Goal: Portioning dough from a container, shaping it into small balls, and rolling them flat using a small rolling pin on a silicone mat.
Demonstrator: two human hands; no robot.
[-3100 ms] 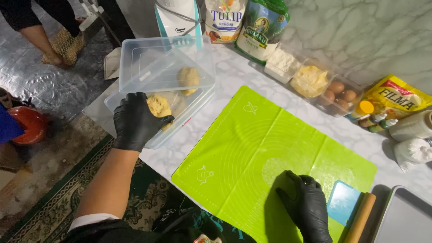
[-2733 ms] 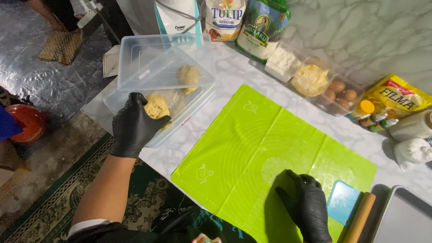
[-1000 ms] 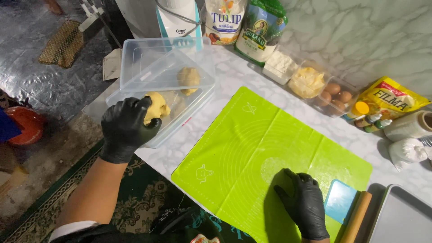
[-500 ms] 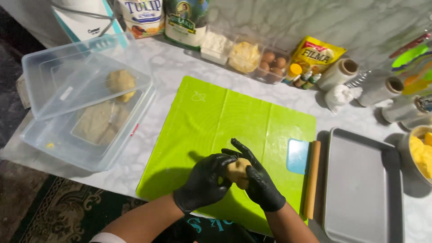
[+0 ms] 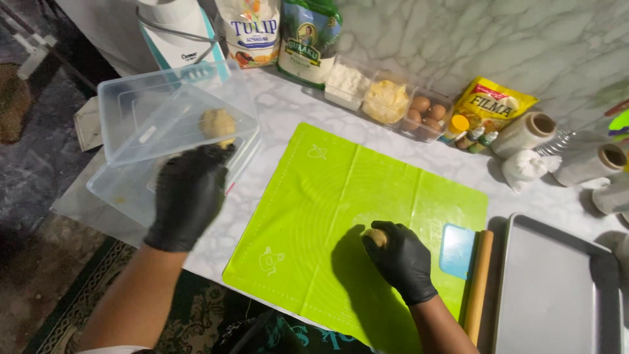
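The wide lime-green silicone mat (image 5: 341, 216) lies mostly bare, so a hand could cross its left and far parts freely; only the black-gloved right hand (image 5: 401, 259) on a dough lump sits near its right side. Left of it, the clear plastic tub (image 5: 137, 190) with its tilted lid (image 5: 164, 108) and the black-gloved left hand (image 5: 189, 195) fill the bench edge. A wooden rolling pin (image 5: 477, 288), a pale blue scraper (image 5: 457, 251) and a grey metal tray (image 5: 557, 288) bar the right, and packets and jars line the far wall.

A grey tray (image 5: 557, 288) lies near right, with a rolling pin (image 5: 478, 285) and blue scraper (image 5: 457, 251) to its left, eggs (image 5: 422, 115) far behind.
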